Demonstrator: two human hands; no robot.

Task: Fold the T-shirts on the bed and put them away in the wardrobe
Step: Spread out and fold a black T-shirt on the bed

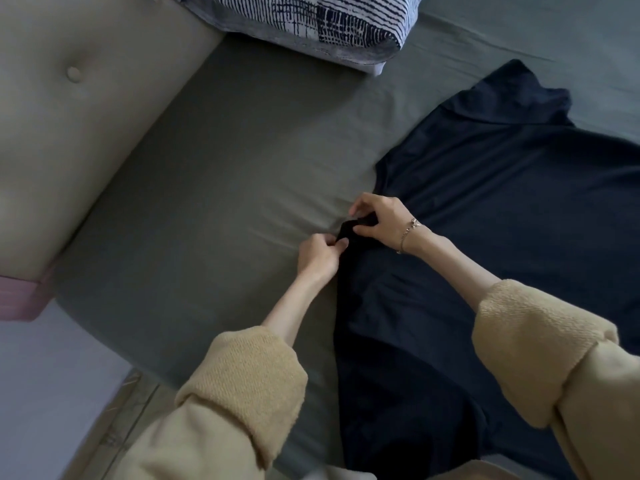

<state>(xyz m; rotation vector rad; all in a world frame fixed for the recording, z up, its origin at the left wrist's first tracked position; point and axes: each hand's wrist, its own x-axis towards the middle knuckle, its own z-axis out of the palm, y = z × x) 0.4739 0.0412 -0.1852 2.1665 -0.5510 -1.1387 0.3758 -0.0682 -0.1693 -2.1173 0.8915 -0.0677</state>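
Dark navy T-shirt (485, 202): spread on green-sheeted bed (214, 202), centre-right of frame. Left hand (320, 252) and right hand (379, 220): both pinch its bunched sleeve. Patterned pillow (311, 26): top.

Dark T-shirt (502, 188) spread on bed (214, 188), left hand (317, 252), right hand (379, 220) pinching its corner

The dark navy cloth T-shirt (485, 188) looked soft and matt on the smooth grey-green cotton bed sheet (207, 188). The beige padded headboard (86, 109) appeared smooth, the tan knitted sleeves (249, 379) coarse and nubbly, and the thin metal bracelet (408, 233) faintly shiny.
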